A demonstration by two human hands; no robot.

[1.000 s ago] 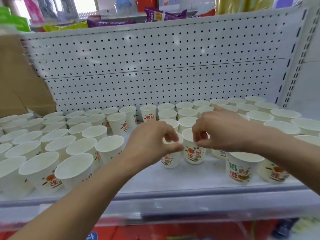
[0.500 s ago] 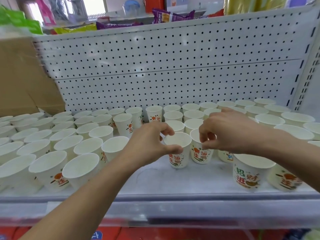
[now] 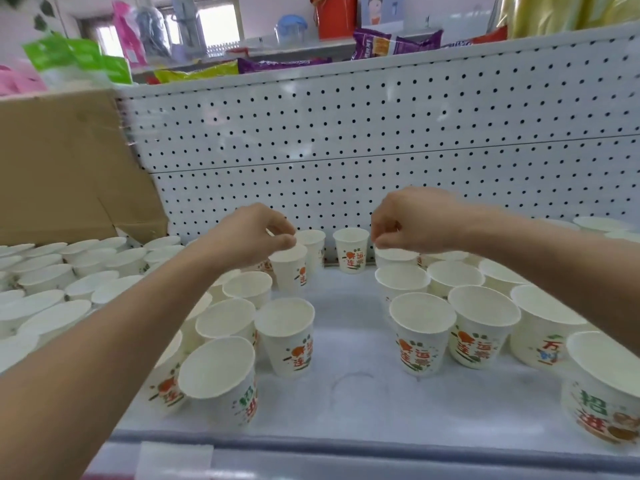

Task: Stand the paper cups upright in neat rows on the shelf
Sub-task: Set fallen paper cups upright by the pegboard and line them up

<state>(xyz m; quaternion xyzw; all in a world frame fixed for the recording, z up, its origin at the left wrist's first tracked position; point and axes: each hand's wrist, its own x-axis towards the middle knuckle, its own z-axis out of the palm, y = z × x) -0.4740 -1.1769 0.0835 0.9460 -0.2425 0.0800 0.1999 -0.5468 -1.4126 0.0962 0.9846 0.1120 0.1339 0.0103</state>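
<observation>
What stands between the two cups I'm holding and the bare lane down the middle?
Nothing visible. The left grip pinches the left cup and the right grip the right cup, both at the edges of the bare lane. Only one lone cup stands at its back, by the pegboard.

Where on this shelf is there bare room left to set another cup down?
A bare lane runs down the middle of the shelf, between the left cups and the right cups, back to the lone cup by the pegboard. Both sides are packed tight.
</observation>
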